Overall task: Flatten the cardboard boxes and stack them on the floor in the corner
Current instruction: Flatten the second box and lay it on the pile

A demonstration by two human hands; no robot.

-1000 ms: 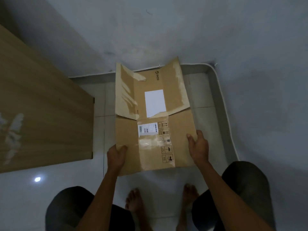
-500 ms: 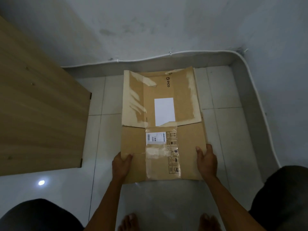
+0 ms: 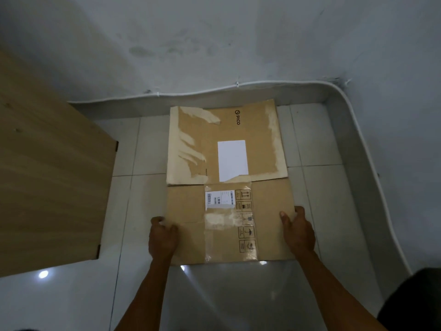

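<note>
A flattened brown cardboard box point(image 3: 188, 206) lies flat on the white tiled floor near the wall, its far flaps bearing a white label and torn tape marks. A barcode sticker and clear tape run down its near panel. My left hand point(image 3: 162, 237) grips the box's near left edge, fingers curled over it. At the near right edge my right hand point(image 3: 298, 230) holds the cardboard, thumb on top.
A wooden table point(image 3: 47, 177) fills the left side, its corner close to the box. A white cable point(image 3: 238, 87) runs along the grey skirting at the wall and curves down the right side. Bright light spots reflect on the tiles in front of the box.
The box has gone from tilted up to lying flat on the floor, farther forward toward the wall. Both hands kept hold of its near edges; my knees and feet have left the view.
</note>
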